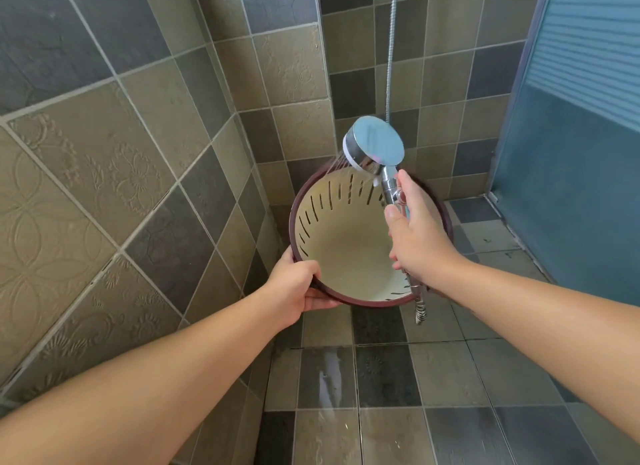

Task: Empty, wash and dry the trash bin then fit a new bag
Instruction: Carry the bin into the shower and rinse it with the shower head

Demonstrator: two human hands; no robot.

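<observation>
The trash bin [346, 243] is round, cream inside with vertical slits and a dark red rim, and it is tilted with its mouth toward me. My left hand [294, 284] grips its near left rim. My right hand [415, 232] holds the handle of a chrome shower head [374, 144] above the bin's far rim. Thin jets of water spray from the head onto the bin's upper inner wall. The bin looks empty inside.
I stand in a tiled shower corner. Patterned olive and grey wall tiles [104, 153] rise at the left and back. A frosted blue glass door [571, 153] closes the right side. The metal shower hose [391, 49] hangs along the back wall. The floor tiles [346, 395] are wet.
</observation>
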